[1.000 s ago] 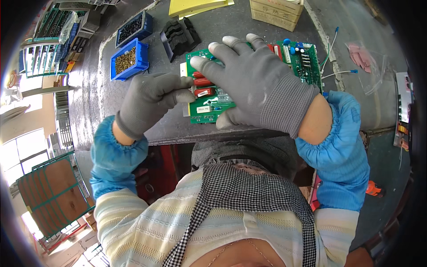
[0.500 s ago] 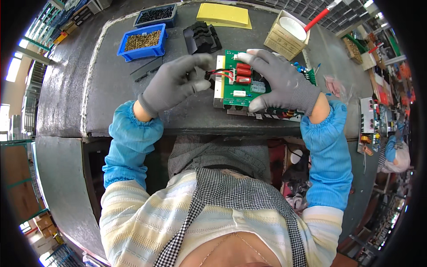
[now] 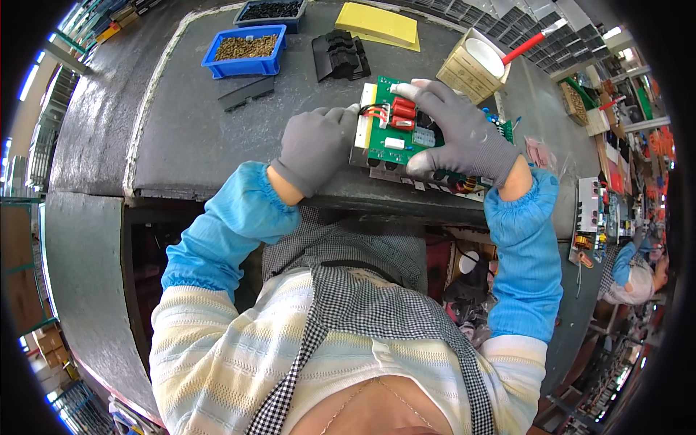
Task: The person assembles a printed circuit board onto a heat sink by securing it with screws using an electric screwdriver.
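A green circuit board (image 3: 378,148) with red cylindrical capacitors (image 3: 403,114) lies on the bench, a pale metal plate (image 3: 362,134) along its left edge. My gloved right hand (image 3: 467,134) straddles the board and grips it, fingers at the far edge and thumb at the near side. Black and red wires (image 3: 373,110) run left from a white connector on the board. At their left end my gloved left hand (image 3: 317,148) is closed beside the metal plate. Its fingers are curled, and what they hold is hidden.
Behind the board stand a blue bin of brass-coloured small parts (image 3: 246,49), a dark bin of black pieces (image 3: 270,13), black plastic parts (image 3: 341,56), yellow sheets (image 3: 378,25) and a box with a red-handled brush (image 3: 475,69). A flat black strip (image 3: 246,93) lies left. Another person (image 3: 631,279) sits right.
My left hand has moved right and nearer to the board, and its spread fingers have closed. The right hand stays on the board. The whole view has shifted slightly.
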`<state>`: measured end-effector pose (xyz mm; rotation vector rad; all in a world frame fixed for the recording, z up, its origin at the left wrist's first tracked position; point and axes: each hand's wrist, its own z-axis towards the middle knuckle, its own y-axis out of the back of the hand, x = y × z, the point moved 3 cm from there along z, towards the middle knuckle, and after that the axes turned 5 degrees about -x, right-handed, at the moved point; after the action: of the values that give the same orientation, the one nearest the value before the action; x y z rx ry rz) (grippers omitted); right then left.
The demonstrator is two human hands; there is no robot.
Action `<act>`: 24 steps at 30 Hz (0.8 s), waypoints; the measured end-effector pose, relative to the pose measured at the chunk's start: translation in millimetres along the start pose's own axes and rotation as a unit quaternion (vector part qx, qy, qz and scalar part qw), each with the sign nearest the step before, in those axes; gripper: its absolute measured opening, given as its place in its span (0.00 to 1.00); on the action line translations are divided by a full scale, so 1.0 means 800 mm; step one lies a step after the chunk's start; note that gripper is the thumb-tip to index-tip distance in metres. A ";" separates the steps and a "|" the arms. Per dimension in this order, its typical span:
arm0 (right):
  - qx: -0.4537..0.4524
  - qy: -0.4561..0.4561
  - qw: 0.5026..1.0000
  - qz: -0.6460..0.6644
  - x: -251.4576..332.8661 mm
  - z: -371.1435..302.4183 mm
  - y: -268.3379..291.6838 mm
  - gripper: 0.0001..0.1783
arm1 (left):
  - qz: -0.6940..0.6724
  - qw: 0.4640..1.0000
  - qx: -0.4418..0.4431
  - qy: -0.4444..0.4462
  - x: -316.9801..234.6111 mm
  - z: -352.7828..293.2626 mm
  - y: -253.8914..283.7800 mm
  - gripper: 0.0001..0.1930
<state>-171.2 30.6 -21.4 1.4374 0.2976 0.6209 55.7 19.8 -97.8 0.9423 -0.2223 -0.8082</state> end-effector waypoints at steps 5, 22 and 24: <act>0.010 -0.001 1.000 0.002 -0.002 0.001 -0.001 0.60 | 0.012 0.999 -0.031 0.036 -0.004 -0.005 -0.014 0.15; 0.014 -0.007 1.000 0.022 -0.004 0.001 0.000 0.59 | -0.353 0.845 0.385 0.116 0.081 0.097 -0.022 0.11; 0.019 -0.010 0.999 0.026 -0.001 0.005 0.001 0.59 | -0.390 0.795 0.445 0.136 0.089 0.101 -0.040 0.11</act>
<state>-170.0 27.1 -20.6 1.4903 0.2593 0.6455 48.0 -91.3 -86.9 2.1140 0.0827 -1.3430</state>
